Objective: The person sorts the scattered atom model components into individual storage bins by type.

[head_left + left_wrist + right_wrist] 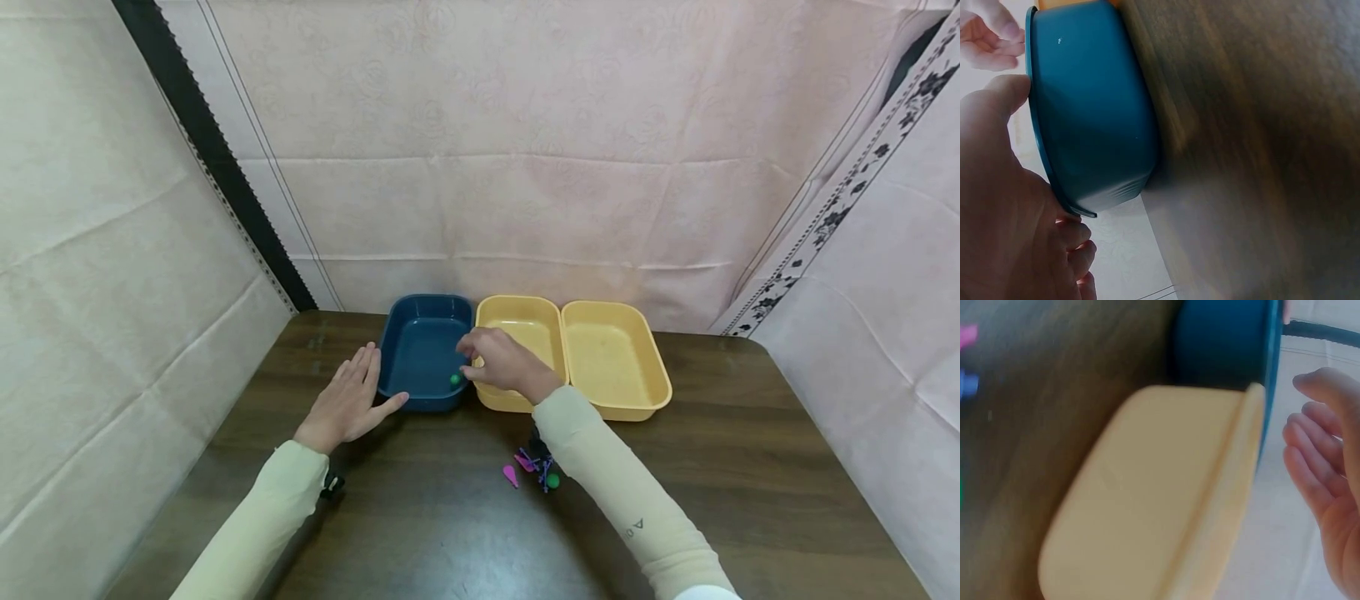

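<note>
My left hand [347, 408] lies along the left front corner of a blue bin [422, 400], its fingers straight and its thumb at the front rim. In the left wrist view that hand touches the bin's rim. My right hand [504, 360] is over the border between the blue bin and the middle yellow bin [517, 308]. Its fingers are loosely bent, and I see nothing held between them in the right wrist view. Inside the blue bin, below and left of the right fingertips, is a small green ball [455, 379].
A second yellow bin [617, 358] stands at the right of the row. Nearer on the wooden table, beside the right forearm, lie pink pieces [511, 476], blue-purple spiky pieces [545, 477] and another green ball [552, 481]. Cloth hangs behind and at both sides.
</note>
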`<control>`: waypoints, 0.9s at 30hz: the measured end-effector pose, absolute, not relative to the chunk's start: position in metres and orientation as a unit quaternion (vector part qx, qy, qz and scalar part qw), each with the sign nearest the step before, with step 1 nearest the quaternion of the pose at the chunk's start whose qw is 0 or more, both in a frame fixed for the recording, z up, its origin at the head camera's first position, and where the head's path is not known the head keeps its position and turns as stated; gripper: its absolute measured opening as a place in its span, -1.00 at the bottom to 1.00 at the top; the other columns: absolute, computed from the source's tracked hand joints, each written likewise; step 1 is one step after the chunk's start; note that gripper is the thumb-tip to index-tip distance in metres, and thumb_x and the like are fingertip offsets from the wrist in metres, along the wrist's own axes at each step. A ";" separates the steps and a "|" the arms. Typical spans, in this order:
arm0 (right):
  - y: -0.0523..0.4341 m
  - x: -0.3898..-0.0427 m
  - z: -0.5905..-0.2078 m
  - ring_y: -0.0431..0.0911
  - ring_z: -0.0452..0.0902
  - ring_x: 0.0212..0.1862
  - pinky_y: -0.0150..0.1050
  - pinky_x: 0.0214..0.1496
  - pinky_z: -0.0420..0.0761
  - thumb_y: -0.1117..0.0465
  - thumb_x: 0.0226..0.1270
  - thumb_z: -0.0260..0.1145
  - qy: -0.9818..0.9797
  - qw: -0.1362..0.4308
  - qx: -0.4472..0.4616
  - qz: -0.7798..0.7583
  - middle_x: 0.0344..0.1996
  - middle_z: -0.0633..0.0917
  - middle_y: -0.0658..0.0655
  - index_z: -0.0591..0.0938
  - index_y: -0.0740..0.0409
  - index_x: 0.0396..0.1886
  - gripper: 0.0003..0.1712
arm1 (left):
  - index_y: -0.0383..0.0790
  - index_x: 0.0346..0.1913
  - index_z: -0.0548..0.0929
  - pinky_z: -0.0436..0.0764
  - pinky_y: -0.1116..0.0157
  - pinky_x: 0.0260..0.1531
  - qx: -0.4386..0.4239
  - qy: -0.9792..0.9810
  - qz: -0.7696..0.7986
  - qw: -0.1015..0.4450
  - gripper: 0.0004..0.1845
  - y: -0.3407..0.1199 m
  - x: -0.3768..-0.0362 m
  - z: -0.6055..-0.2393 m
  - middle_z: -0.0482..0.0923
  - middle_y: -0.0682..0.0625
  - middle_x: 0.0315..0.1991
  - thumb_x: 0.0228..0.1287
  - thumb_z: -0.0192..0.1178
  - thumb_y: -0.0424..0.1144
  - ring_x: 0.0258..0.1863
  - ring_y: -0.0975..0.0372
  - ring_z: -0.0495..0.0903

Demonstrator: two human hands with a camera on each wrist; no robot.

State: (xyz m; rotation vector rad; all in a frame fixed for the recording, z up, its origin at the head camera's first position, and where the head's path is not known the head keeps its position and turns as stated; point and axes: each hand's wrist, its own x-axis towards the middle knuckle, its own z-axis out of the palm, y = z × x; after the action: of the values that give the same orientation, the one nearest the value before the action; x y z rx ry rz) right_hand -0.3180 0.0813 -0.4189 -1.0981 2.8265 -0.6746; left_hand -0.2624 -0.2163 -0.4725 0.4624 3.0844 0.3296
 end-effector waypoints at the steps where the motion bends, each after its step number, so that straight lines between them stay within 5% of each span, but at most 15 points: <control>1: 0.084 -0.317 -0.415 0.04 0.75 0.08 -0.14 0.22 0.76 0.20 0.46 0.45 0.910 0.017 -0.356 -0.212 0.10 0.77 0.25 0.71 0.26 0.17 -0.62 | -0.42 0.69 -0.10 -0.04 -0.18 0.70 0.147 0.983 0.106 0.003 0.15 -0.216 -0.262 -0.472 -0.18 -0.32 0.74 0.50 -0.13 0.49 0.73 -0.21 -0.13; 14: 0.126 -0.284 -0.364 0.03 0.70 0.09 -0.10 0.23 0.75 0.21 0.45 0.42 0.901 0.031 -0.404 -0.154 0.06 0.77 0.19 0.72 0.24 0.19 -0.62 | -0.41 0.69 -0.10 -0.02 -0.18 0.69 0.148 0.983 0.106 0.001 0.15 -0.216 -0.264 -0.475 -0.18 -0.31 0.74 0.49 -0.13 0.50 0.72 -0.23 -0.11; 27: 0.175 -0.232 -0.364 -0.08 0.73 0.02 -0.16 0.14 0.78 0.18 0.38 0.51 0.891 0.044 -0.437 -0.112 0.01 0.78 0.09 0.74 0.16 0.14 -0.62 | -0.44 0.69 -0.09 -0.03 -0.19 0.69 0.149 0.983 0.107 0.004 0.14 -0.216 -0.261 -0.472 -0.19 -0.32 0.73 0.51 -0.11 0.47 0.72 -0.22 -0.11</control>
State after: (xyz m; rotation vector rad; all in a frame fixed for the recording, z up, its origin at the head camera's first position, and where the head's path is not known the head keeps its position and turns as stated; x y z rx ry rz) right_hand -0.2315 0.1754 -0.3637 -1.3355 2.7252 -0.3413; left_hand -0.2615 -0.2160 -0.4716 0.4659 3.0809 0.3348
